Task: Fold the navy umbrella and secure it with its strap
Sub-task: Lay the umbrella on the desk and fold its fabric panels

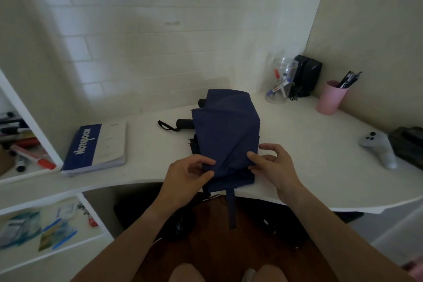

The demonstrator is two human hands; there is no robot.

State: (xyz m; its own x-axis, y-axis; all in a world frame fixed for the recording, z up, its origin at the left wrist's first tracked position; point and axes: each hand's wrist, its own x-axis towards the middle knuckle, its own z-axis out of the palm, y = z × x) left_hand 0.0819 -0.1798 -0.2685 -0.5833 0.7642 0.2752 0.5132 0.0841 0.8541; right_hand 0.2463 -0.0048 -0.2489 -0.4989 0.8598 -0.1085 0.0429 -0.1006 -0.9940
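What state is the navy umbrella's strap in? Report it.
Unfastened. The navy fabric strap hangs loose over the white desk edge, below the collapsed navy umbrella, wrapped around nothing.

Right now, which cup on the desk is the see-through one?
The clear jar with markers inside, standing by the wall next to the black box. The other one, the pink cup of pens further right, is solid.

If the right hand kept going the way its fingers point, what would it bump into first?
The right hand points left, with its fingertips already at the navy umbrella fabric. It would push into that cloth first, then probably meet the left hand pinching the other side.
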